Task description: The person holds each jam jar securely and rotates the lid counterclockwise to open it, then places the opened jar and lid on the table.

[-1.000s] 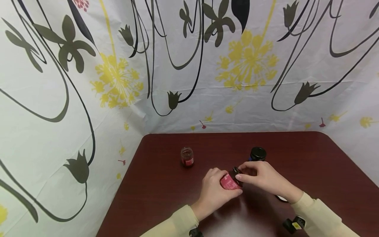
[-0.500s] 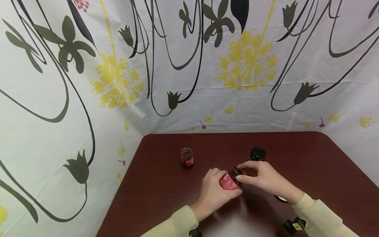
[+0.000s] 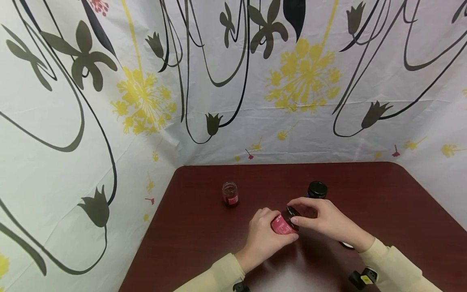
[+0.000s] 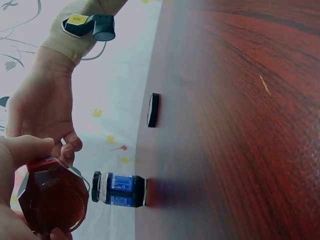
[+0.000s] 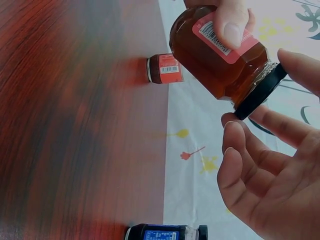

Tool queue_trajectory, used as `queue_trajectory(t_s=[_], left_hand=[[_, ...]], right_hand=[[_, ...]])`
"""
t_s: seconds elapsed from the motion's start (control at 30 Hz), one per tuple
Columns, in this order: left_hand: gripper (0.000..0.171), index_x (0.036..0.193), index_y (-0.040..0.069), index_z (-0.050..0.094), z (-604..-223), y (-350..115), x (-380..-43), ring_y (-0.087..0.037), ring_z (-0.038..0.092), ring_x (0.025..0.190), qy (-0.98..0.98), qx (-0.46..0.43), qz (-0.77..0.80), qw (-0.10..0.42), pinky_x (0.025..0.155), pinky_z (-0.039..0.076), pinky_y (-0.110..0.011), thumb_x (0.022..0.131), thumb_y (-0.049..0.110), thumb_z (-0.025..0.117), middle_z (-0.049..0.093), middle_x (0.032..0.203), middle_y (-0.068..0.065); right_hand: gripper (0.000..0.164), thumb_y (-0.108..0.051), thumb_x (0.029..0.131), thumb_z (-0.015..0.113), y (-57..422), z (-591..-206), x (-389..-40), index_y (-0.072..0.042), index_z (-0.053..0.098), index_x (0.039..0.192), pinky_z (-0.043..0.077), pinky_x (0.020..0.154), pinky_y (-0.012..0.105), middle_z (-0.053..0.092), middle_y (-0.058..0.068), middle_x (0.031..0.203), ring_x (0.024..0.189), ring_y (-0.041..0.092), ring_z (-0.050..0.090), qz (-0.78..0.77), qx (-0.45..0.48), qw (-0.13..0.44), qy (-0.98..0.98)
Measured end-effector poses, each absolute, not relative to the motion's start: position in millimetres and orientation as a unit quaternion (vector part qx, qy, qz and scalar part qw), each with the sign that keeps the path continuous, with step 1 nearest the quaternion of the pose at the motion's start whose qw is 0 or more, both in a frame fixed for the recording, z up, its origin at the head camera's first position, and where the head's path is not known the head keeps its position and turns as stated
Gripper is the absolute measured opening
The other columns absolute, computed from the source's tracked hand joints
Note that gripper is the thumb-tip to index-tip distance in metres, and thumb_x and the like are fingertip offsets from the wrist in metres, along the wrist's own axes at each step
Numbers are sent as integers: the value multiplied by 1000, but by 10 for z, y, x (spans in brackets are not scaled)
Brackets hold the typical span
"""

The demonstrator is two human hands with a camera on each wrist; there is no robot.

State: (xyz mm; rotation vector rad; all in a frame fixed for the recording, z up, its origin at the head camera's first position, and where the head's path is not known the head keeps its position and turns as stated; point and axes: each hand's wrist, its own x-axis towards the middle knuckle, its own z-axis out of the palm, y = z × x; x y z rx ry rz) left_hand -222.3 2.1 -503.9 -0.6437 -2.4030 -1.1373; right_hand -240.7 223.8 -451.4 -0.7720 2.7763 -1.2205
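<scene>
The pink-labelled jar (image 5: 210, 72) was found in the person's left hand (image 3: 265, 234), held tilted above the table (image 3: 204, 243), its lid end raised and turned toward the right hand (image 3: 324, 217). The left fingers and thumb were wrapped around the glass body, thumb lying over the label. The jar's contents showed reddish amber through the faceted glass.

The right fingers were set narrow — thumb and fingertips pinched the black lid (image 5: 262, 92) by its rim. The lid was at the mouth of the jar, with a strip of glass neck visible below it; how tightly it was seated could not be told.

On the table, a small jar (image 3: 230, 194) with a red label stood upright, well apart from the hands on the left side. A blue-labelled jar (image 4: 120, 190) with a black cap stood upright beyond the right hand, which partly hid it in the head view. A loose lid (image 4: 153, 110) lay flat near the right wrist, pale side up. Pale sleeves (image 3: 397, 263) covered both forearms, and a flower-printed sheet (image 3: 226, 97) hung behind the table.
</scene>
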Motion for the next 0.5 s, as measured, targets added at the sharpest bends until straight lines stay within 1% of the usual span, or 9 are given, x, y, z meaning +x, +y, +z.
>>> queue_trajectory(t_s=[0.23, 0.5], left_hand=[[50, 100, 21, 71, -5041, 21, -2218, 1, 48, 82, -863, -225, -408, 196, 63, 40, -16, 65, 51, 92, 56, 87, 16], [50, 99, 21, 71, -5035, 34, -2217, 0, 49, 81, -862, -224, -406, 204, 63, 39, -16, 64, 49, 92, 56, 86, 16]], right_hand=[[36, -47, 90, 74, 2237, -4511, -2406, -37, 64, 123, 54, 76, 31, 70, -13, 106, 94, 8, 66, -403, -249, 15, 881], [39, -45, 89, 75, 2243, -4489, -2392, -35, 64, 125, 54, 75, 31, 70, -11, 106, 93, 10, 66, -412, -254, 22, 875]])
